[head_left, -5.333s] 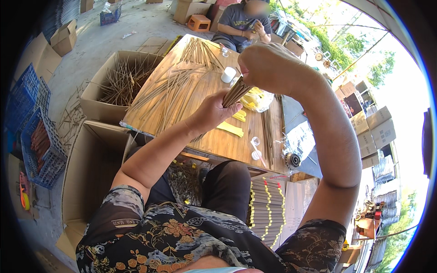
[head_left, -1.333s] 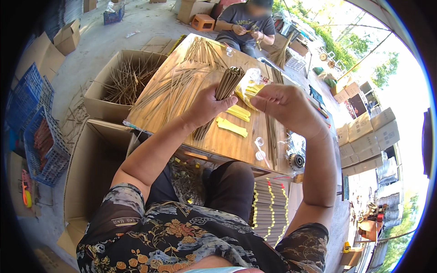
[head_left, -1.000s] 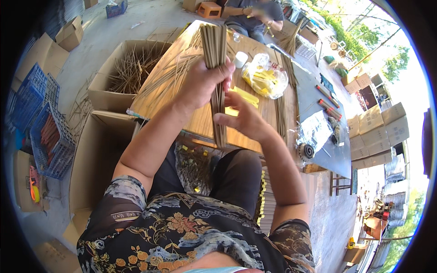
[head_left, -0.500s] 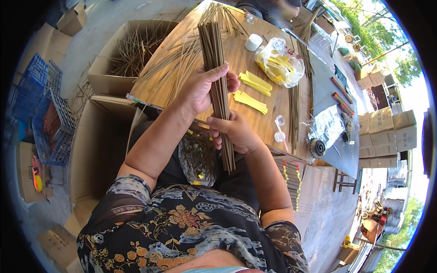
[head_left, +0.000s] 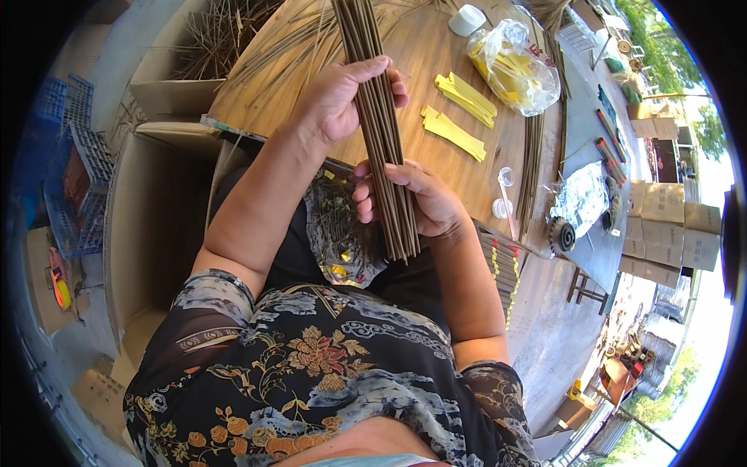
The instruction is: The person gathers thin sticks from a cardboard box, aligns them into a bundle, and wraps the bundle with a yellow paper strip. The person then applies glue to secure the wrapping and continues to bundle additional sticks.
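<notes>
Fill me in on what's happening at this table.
A seated person holds a bundle of thin brown sticks upright over the lap. The left hand grips it higher up, the right hand near its lower end. On the wooden table lie yellow paper strips, a clear bag of more strips and loose sticks.

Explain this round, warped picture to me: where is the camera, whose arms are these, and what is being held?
The camera sits on a person's head and looks down; its fisheye lens bends straight edges. Both forearms are that person's own. The left hand grips a long bundle of thin brown sticks higher up, and the right hand grips it near its lower end, above the lap. Ahead is a wooden table with loose sticks, flat yellow paper strips, a clear plastic bag of yellow strips and a small white cup. An open cardboard box of sticks stands to the left.
</notes>
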A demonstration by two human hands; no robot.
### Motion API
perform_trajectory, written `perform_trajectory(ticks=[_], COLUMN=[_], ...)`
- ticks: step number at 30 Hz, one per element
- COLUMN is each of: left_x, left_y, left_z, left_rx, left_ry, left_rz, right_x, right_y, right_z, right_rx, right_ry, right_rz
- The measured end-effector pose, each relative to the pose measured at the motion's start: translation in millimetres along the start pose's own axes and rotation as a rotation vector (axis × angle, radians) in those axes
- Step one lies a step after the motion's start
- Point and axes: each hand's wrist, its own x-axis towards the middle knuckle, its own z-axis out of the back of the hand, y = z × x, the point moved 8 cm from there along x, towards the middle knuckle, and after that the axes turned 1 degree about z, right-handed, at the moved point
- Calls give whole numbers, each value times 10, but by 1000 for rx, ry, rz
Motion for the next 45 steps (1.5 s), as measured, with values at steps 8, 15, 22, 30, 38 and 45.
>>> perform_trajectory(ticks=[8, 15, 22, 30, 38, 45], left_x=[-77, -129, -93, -134, -135, -145], left_y=[-210, -479, -861, -822, -827, -828], left_z=[154, 236, 676, 731, 892, 743], left_rx=[87, 111, -4, -28, -109, 17], left_ry=[-102, -87, -184, -308, -357, -283], left_rz=[-147, -331, -455, -405, -360, -446], right_x=[91, 15, -461, -639, -537, -520], right_y=[-43, -45, -337, 268, 318, 594], right_z=[68, 167, 441, 81, 64, -444], right_rx=[-173, -453, -482, -881, -592, -1473], right_ry=[-135, -351, -385, -728, -675, -580], right_rz=[2, 33, -207, 530, 466, 839])
